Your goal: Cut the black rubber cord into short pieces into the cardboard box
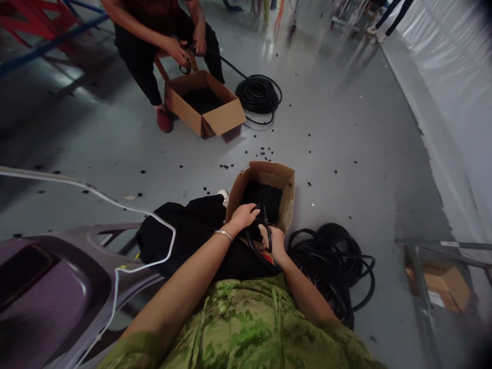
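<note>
Over an open cardboard box, my left hand is closed, with its fingertips pinching the end of a black rubber hose. The hose loops down from there toward my lap. My right hand grips black-handled scissors, whose blades point away from me, close to the left fingertips. Whether the blades touch the hose I cannot tell. Many small black cut pieces lie inside the box. Beside my right forearm, a tangled coil of black hose rests on the floor.
Across from me a seated person's hands work on another hose above a second cardboard box, near a neat hose coil. Black bits dot the grey floor. At left stands a purple plastic chair with a phone and white cable.
</note>
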Demonstrator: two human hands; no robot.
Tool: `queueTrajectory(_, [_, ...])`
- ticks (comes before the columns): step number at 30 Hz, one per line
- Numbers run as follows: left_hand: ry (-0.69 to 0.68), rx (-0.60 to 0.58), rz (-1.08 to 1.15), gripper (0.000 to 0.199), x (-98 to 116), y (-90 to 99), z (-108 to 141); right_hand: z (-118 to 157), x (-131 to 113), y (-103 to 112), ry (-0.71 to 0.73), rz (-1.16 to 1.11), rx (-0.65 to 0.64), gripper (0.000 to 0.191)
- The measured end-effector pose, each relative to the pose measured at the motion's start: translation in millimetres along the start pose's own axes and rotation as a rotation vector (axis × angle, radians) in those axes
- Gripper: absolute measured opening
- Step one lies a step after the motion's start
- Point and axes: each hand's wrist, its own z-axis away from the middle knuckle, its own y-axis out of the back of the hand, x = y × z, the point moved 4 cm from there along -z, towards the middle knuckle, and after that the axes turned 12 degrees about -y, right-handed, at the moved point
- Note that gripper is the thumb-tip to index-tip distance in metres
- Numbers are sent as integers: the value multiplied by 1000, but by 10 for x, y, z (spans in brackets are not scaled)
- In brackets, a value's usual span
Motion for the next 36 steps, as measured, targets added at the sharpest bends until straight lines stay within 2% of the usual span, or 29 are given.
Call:
queueTrajectory(3, [66,8,64,25,-35,-13,1,-77,120,-6,-63,-45,-18,54])
queueTrajectory(6, [75,-4,145,22,-47,-39,6,-104,233,1,-73,-33,-68,54])
queueTrajectory(10, [60,-57,109,22,-11,-64,24,-38,273,30,-19,-81,-187,55])
queueTrajectory(14, [50,-83,14,22,49,-64,34,6,181,71,72,-23,-276,56])
queueTrajectory(19, [15,-88,-68,23,122,-47,52,-49,114,133,70,68,-220,48])
queueTrajectory(26, [-8,-104,-141,25,176,-54,65,-134,197,194,81,213,-122,41])
queueTrajectory(36, [-45,-122,-194,25,157,-58,59,-17,72,205,105,262,-80,48])
